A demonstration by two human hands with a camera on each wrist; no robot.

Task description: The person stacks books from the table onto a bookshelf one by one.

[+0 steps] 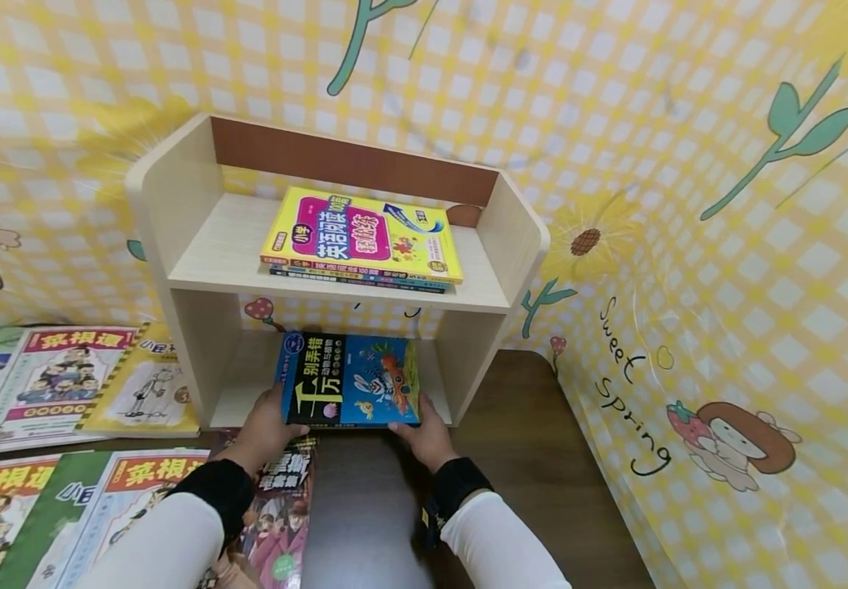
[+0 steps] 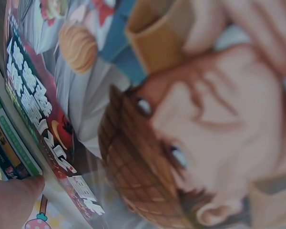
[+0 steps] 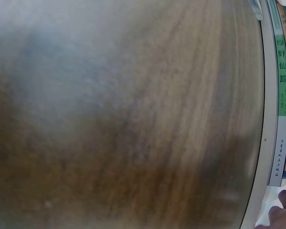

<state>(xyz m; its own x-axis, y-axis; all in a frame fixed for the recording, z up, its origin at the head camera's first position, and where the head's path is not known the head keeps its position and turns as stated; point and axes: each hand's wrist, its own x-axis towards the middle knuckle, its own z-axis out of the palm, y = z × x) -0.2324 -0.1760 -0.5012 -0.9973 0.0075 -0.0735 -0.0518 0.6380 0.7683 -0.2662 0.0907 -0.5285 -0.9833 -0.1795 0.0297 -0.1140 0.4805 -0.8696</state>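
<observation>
A blue-and-black book [image 1: 350,380] lies cover up on the lower shelf [image 1: 236,393] of a small bookcase. My left hand [image 1: 268,431] grips the near left corner, its thumb along the front edge. At the near right corner my right hand [image 1: 427,435] holds on in the same way. Under the top book is a book with a green and white spine [image 3: 282,81], its spine facing front in the right wrist view. The left thumb [image 2: 19,198] rests against these spines in the left wrist view.
On the upper shelf [image 1: 203,245] lies a pile topped by a yellow book [image 1: 365,233]. Comic magazines [image 1: 63,376] spread over the table at left. A comic with figures on its cover [image 1: 280,523] lies below my left forearm. Patterned cloth [image 1: 652,286] hangs behind and at right.
</observation>
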